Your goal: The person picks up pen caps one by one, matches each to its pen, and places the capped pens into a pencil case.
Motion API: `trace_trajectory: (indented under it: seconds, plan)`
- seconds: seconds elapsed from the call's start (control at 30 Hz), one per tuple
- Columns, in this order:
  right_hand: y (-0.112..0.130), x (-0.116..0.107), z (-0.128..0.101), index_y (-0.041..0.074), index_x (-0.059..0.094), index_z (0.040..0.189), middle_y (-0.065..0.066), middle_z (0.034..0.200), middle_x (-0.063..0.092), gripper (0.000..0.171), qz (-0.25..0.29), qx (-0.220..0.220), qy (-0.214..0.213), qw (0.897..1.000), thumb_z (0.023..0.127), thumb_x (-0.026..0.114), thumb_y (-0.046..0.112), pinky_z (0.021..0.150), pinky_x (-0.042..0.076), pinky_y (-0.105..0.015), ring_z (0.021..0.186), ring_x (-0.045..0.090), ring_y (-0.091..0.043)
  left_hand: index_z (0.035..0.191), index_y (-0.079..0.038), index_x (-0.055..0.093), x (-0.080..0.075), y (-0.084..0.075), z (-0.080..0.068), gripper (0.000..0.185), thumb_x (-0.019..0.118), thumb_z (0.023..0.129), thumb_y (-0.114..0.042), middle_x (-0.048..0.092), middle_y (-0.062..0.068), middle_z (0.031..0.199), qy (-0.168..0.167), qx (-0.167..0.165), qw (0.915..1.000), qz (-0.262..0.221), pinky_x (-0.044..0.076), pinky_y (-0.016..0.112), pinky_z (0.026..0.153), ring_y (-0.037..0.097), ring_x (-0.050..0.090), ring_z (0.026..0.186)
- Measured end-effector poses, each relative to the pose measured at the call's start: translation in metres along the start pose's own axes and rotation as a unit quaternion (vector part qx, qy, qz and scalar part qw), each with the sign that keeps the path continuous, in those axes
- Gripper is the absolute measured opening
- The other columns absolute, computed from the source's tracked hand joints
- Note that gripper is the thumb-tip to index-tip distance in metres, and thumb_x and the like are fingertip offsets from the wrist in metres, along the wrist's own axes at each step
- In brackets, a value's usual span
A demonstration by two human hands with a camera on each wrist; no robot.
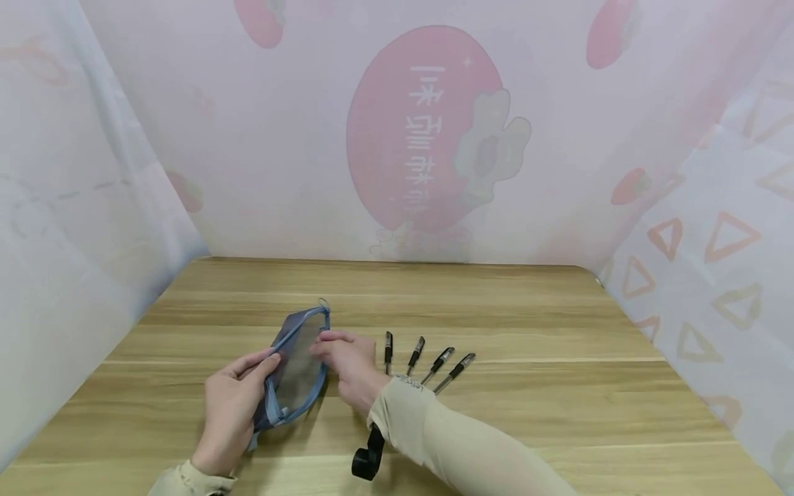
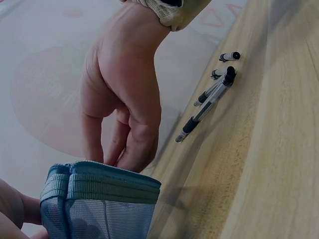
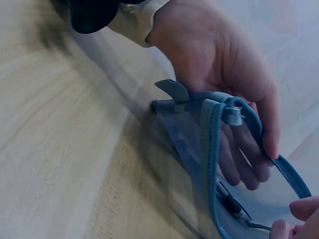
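Pouch [image 1: 296, 365] held open between both hands, pens [image 1: 428, 362] beside.

A light wooden counter [image 1: 527, 324] with long pale and tan grain bands runs across the scene. Thin, pale fabric sheets close it in on three sides. The back sheet [image 1: 260, 172] carries a large pink balloon print [image 1: 397, 138] with white mirrored characters and a grey-green flower shape [image 1: 493, 148] at its edge, plus faint pink strawberry marks near the top. The side sheet [image 1: 713, 275] at the right shows orange outlined triangles; the side sheet [image 1: 56, 207] at the left is plain whitish. Light is soft and even, with weak shadows on the wood.
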State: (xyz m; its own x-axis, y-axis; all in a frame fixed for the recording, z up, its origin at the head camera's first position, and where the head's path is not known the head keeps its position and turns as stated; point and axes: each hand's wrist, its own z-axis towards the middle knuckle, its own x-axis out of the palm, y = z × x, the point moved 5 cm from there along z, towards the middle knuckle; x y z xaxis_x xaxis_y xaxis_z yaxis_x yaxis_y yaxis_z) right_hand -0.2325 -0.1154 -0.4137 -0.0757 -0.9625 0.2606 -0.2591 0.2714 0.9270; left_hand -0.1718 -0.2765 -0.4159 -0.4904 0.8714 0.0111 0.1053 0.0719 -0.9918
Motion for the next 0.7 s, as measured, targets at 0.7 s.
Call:
trace_trajectory:
  seconds: [0.7]
  plan:
    - [0.012, -0.042, 0.001, 0.002, 0.070, 0.105, -0.011, 0.104, 0.067, 0.024, -0.028, -0.027, 0.066, 0.997, 0.082, 0.075, 0.000, 0.092, 0.052, -0.041, 0.093, 0.067, -0.026, 0.118, 0.001, 0.069, -0.009, 0.004, 0.002, 0.033, 0.075, 0.089, -0.015, 0.073, -0.006, 0.089, 0.005, -0.005, 0.9998, 0.020, 0.038, 0.017, 0.050, 0.005, 0.055, 0.068]
